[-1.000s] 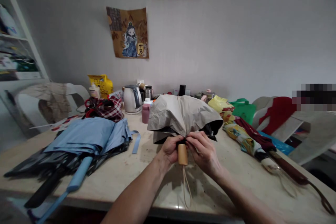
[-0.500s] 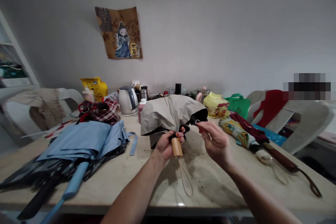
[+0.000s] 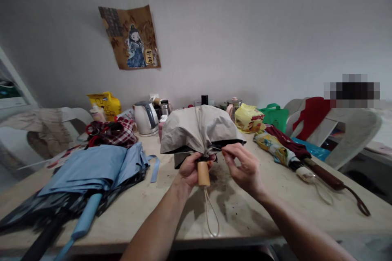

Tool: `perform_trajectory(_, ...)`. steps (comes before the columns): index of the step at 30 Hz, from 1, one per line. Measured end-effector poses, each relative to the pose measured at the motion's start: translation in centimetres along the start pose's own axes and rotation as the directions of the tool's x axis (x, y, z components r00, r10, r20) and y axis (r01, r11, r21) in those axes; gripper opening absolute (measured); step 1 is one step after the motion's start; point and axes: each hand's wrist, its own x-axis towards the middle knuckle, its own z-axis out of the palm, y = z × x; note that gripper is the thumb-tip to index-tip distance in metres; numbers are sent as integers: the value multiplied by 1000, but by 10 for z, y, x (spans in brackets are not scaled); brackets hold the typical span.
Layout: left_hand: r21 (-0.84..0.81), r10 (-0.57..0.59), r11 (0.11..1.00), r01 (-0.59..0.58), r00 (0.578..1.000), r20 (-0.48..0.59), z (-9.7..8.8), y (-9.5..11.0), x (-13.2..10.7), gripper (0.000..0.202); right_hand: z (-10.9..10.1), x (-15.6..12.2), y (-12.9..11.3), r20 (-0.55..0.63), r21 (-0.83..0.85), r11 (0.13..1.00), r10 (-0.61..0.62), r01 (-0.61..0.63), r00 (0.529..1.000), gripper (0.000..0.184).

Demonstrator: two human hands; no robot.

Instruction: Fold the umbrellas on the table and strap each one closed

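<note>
beige fabric folding umbrella (image 3: 199, 128) held over the pale tabletop (image 3: 260, 208), left grip (image 3: 190, 169) clenched at its wooden handle (image 3: 203, 173), right grip (image 3: 245, 167) pinching the canopy edge (image 3: 234, 140), which could slip and let the folds spring loose.

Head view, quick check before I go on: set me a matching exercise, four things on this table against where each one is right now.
1 beige umbrella
2 blue umbrella
3 white kettle
4 floral umbrella

A lies on the right part of the table
B stands at the back, near the wall
C held by the left hand just above its wooden handle
D lies on the left part of the table

Pairs: 1-C, 2-D, 3-B, 4-A.
</note>
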Motion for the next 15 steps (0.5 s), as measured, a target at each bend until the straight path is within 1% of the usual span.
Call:
perform_trajectory(1, -63, -18, 998, 19, 1000, 15, 1, 4, -3, 11, -2, -3, 5, -2, 15, 993, 121, -121, 993, 12)
perform_trajectory(2, -138, -23, 990, 27, 999, 34, 2, 7, -5, 12, -3, -6, 10, 32, 29, 968, 247, -248, 968, 12)
perform_trajectory(3, -208, -10, 978, 21, 999, 53, 3, 10, -8, 13, -2, -9, 17, 97, 44, 925, 372, -378, 923, 13)
perform_trajectory(4, -260, 21, 966, -3, 998, 65, 4, 13, -10, 14, -1, -11, 23, 178, 61, 857, 495, -512, 850, 14)
perform_trajectory(5, -296, 59, 955, -36, 996, 68, 4, 14, -11, 15, 0, -12, 29, 257, 92, 760, 606, -643, 753, 15)
perform_trajectory(6, -314, 96, 947, -71, 993, 65, 4, 15, -12, 16, 3, -12, 35, 325, 136, 634, 697, -761, 639, 15)
perform_trajectory(7, -318, 124, 943, -98, 990, 63, 4, 15, -12, 17, 5, -10, 39, 384, 194, 488, 761, -851, 523, 15)
perform_trajectory(8, -312, 142, 943, -116, 988, 61, 4, 15, -12, 17, 8, -8, 42, 439, 259, 329, 798, -908, 414, 15)
perform_trajectory(9, -303, 152, 945, -127, 987, 60, 3, 14, -12, 16, 11, -5, 45, 493, 318, 173, 810, -932, 318, 16)
perform_trajectory(10, -292, 152, 948, -127, 986, 63, 3, 13, -11, 15, 14, -1, 46, 550, 362, 49, 795, -931, 256, 16)
perform_trajectory(11, -284, 145, 951, -119, 987, 70, 2, 12, -11, 13, 17, 3, 47, 604, 388, -33, 765, -921, 226, 16)
perform_trajectory(12, -277, 133, 955, -106, 988, 82, 2, 10, -10, 12, 20, 6, 48, 645, 402, -79, 732, -912, 221, 15)
perform_trajectory(13, -269, 118, 959, -88, 988, 97, 1, 8, -10, 12, 23, 8, 48, 672, 414, -94, 702, -905, 235, 15)
perform_trajectory(15, -215, 58, 976, -29, 990, 128, 1, 6, -8, 11, 27, 11, 47, 685, 446, -68, 667, -892, 292, 16)
